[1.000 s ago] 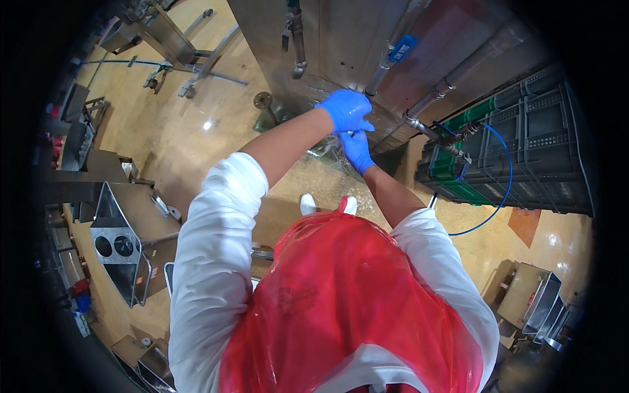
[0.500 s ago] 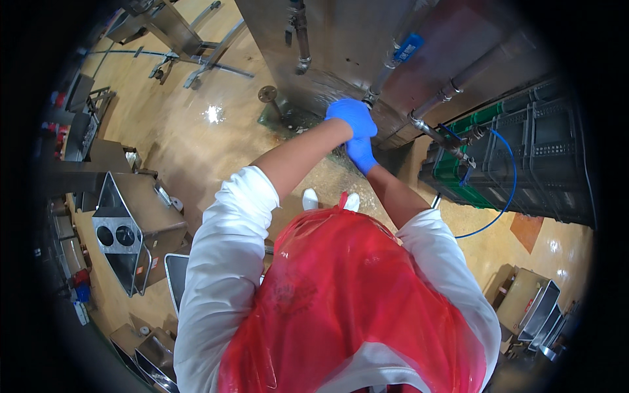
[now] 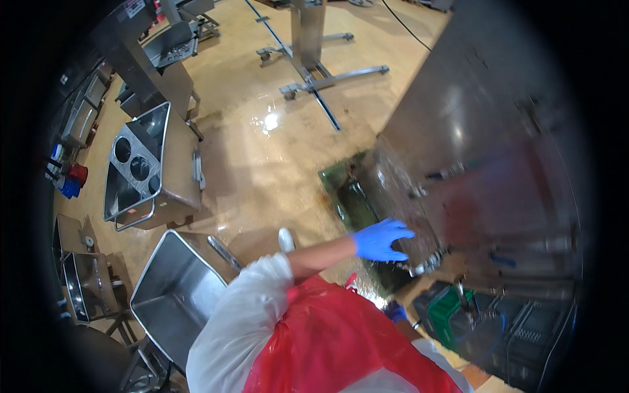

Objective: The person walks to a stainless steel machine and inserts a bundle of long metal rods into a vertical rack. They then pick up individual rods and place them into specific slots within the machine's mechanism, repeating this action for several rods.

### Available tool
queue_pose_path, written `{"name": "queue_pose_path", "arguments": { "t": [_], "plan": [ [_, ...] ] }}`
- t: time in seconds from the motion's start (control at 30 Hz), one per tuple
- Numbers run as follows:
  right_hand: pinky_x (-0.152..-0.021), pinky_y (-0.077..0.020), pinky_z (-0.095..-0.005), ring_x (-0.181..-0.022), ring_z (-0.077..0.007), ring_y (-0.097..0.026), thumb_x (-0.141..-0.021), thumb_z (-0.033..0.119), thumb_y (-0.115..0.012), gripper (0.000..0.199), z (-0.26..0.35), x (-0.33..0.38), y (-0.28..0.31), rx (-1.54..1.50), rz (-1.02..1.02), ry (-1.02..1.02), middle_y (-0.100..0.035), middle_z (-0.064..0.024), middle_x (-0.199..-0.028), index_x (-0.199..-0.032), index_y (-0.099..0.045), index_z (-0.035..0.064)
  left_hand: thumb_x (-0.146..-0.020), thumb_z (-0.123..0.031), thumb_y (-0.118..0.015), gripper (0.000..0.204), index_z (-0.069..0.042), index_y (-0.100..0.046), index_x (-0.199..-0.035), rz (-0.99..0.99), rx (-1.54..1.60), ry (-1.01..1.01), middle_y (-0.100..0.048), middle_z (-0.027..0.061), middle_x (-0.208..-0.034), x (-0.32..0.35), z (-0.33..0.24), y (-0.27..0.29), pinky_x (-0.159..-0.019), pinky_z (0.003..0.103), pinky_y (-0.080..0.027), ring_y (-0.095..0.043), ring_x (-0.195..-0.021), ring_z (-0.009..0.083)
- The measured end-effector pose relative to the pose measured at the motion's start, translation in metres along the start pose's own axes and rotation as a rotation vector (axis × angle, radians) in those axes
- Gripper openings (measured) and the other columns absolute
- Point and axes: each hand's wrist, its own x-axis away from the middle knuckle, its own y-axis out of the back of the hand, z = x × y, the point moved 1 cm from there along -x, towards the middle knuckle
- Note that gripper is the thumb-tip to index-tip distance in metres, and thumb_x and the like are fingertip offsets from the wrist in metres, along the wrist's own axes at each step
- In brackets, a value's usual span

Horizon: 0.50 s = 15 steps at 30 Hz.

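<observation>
My left hand (image 3: 385, 240), in a blue glove, is stretched out over a wet floor drain (image 3: 337, 200) with dark green sides. Its fingers are spread and hold nothing. Just to the right of the fingertips, a metal pipe fitting (image 3: 429, 263) juts from the steel tank wall (image 3: 458, 137). My right hand (image 3: 395, 311), gloved in blue too, shows only in part beside the red apron (image 3: 334, 327). Its fingers are hidden.
Left of me stand a steel bin (image 3: 177, 288) on a frame and a steel cart (image 3: 177, 209) whose top plate has round holes. Green and dark grey plastic crates (image 3: 524, 334) are stacked at lower right. A wheeled steel stand (image 3: 308, 39) is at the far side.
The view has swung round to the left. My hands, earlier together under the pipe by the tank, have come apart; the left is now spread and the right drawn back near the apron.
</observation>
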Motion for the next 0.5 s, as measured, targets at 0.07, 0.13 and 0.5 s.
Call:
{"name": "queue_pose_path", "arguments": {
  "t": [0.07, 0.13, 0.5],
  "plan": [
    [-0.099, -0.0483, -0.0489, -0.115, -0.0398, -0.062, -0.091, 0.049, -0.059, 0.057, 0.050, -0.015, 0.031, -0.258, 0.133, -0.076, -0.062, -0.0214, -0.128, -0.129, -0.060, 0.0060, -0.096, -0.055, -0.059, 0.064, -0.008, -0.056, -0.139, 0.059, -0.033, 0.406, -0.058, 0.0182, -0.136, 0.061, 0.039, 0.048, -0.113, 0.043, -0.040, -0.051, -0.129, 0.0369],
    [-0.094, -0.0499, -0.0486, -0.109, -0.0399, -0.063, -0.092, 0.046, -0.058, 0.051, 0.069, -0.026, 0.087, -0.367, 0.165, -0.129, -0.063, -0.0210, -0.120, -0.124, -0.061, 0.0059, -0.097, -0.056, -0.055, 0.061, -0.006, -0.062, -0.132, 0.150, -0.210, 0.530, -0.061, 0.0173, -0.137, 0.164, 0.132, 0.075, -0.111, 0.042, -0.042, -0.055, -0.130, 0.0345],
    [-0.072, -0.0554, -0.0453, -0.072, -0.0350, -0.067, -0.081, 0.013, -0.070, 0.014, 0.189, -0.184, 0.434, -0.782, -0.424, -0.131, -0.069, -0.0171, -0.081, -0.089, -0.061, 0.0055, -0.091, -0.048, -0.054, 0.050, -0.004, -0.075, -0.097, -0.250, -0.109, 1.376, -0.071, 0.0249, -0.105, 0.390, 0.274, 0.268, -0.091, 0.047, -0.053, -0.068, -0.100, 0.0415]
  ]
}}
